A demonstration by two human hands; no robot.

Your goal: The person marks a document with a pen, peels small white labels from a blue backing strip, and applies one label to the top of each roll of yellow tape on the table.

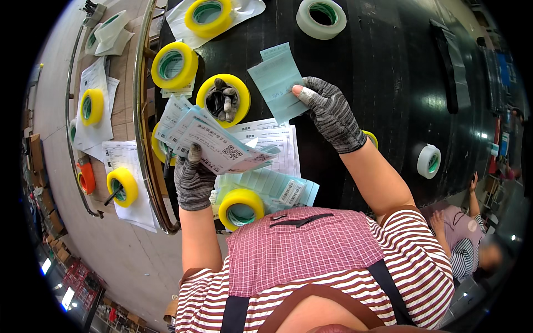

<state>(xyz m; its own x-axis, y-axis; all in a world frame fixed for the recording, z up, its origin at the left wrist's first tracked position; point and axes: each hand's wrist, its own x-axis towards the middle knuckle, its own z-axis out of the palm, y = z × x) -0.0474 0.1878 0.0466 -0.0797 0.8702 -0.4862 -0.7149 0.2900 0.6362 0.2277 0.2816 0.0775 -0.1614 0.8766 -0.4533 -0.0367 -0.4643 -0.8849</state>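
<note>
Grey knit gloves on both hands. Left hand [193, 180] at 8 o'clock of the black belt [388, 83], clenched on a fanned sheaf of white printed slips [214, 141], thumb pressing the fan from below. Right hand [331, 114] just above centre, pinching one pale green slip [276, 82] at its lower right corner between thumb and forefinger, bare thumb tip showing through the glove. Green slip flat against the belt, tilted toward 11 o'clock.

Between the hands: yellow tape roll [223, 100] with a spare glove [225, 100] stuffed in its core. More white sheets [275, 144] lying under the fan. Toward 6 o'clock, just above the checked apron [300, 255], a second yellow roll [241, 208] sitting on a row of green barcoded labels [283, 188]. White tape rolls at 12 o'clock [321, 18] and 3 o'clock [428, 161]. Further yellow rolls and papers on the wooden side table [119, 111] at 9 o'clock, beyond the chrome rail [137, 111].

Judgement on handling: keep the pinch at the corner only, so the print stays readable and the slip does not crease. Hold the sheaf firm with the left thumb; a loose fan likely slides apart. Lift the single slip clear rather than dragging it over the ribbed belt. Check against the top white slip before placing.

Another person seated at 4 o'clock; hands separate.
</note>
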